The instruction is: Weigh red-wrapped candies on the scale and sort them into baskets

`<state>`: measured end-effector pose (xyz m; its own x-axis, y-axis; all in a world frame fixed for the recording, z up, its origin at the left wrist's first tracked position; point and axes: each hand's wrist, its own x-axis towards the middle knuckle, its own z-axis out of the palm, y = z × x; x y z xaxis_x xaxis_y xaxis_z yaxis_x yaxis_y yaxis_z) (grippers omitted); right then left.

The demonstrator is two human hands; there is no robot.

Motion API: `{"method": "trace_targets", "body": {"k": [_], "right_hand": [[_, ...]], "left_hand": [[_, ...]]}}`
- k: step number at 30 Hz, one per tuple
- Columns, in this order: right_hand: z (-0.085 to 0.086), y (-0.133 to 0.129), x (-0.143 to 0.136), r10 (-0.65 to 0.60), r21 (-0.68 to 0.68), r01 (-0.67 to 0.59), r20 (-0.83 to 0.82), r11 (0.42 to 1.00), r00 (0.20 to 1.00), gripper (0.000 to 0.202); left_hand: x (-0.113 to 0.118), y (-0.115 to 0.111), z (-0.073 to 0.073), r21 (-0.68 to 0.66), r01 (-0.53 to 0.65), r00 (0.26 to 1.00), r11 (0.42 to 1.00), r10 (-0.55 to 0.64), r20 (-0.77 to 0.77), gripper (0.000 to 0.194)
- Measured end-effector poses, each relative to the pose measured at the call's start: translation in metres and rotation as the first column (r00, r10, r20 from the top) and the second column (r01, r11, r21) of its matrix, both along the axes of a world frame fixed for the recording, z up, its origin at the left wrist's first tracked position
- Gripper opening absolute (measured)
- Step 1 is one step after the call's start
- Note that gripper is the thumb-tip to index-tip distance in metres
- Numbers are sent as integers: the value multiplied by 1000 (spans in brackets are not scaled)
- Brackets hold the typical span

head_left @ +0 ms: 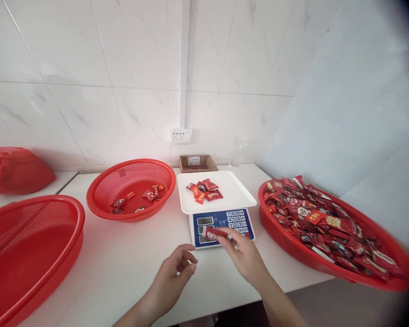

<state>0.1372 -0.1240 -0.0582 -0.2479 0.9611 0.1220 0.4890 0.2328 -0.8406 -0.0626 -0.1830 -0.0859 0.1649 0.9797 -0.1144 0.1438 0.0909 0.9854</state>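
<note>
A small red wrapped packet (214, 234) is pinched in the fingers of my right hand (247, 259), in front of the lower part of the digital scale (221, 220). To its left my left hand (172, 277) hovers over the table, fingers curled and apart, holding nothing. On the white tray (235, 188) of the scale lies a small heap of red packets (204, 190). The scale has a blue keypad and small displays, partly covered by my right hand and the packet.
At the right a red basin (276, 229) is heaped with similar packets. A red perforated basket (102, 190) at the back left holds several packets. Another red basket (71, 236) stands front left, a red bag (17, 170) behind it. A cardboard box (198, 164) sits against the wall.
</note>
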Motion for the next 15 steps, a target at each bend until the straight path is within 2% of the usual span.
{"method": "trace_targets", "body": {"k": [2,5,7,11,13,15], "right_hand": [[2,27,-6,-83,159,77,29,984,996,34],[6,69,-21,-93,343,56,92,938,991,31],[10,95,-31,-88,370,32,135,928,987,29],[19,132,-42,-142,282,88,178,955,974,28],[20,138,-39,-216,337,148,174,930,961,32],[20,134,-32,-252,414,178,132,893,959,36]], "left_hand": [[-3,1,1,-9,-9,1000,1000,9,18,31],[-6,-1,4,-28,-5,1000,1000,5,10,30],[-8,-3,5,-37,-11,1000,999,11,3,30],[-12,-6,5,-31,-32,999,999,32,-8,30],[-15,-6,4,-24,-47,999,999,47,-9,31],[-18,-6,3,-25,-60,998,998,60,-4,31]]}}
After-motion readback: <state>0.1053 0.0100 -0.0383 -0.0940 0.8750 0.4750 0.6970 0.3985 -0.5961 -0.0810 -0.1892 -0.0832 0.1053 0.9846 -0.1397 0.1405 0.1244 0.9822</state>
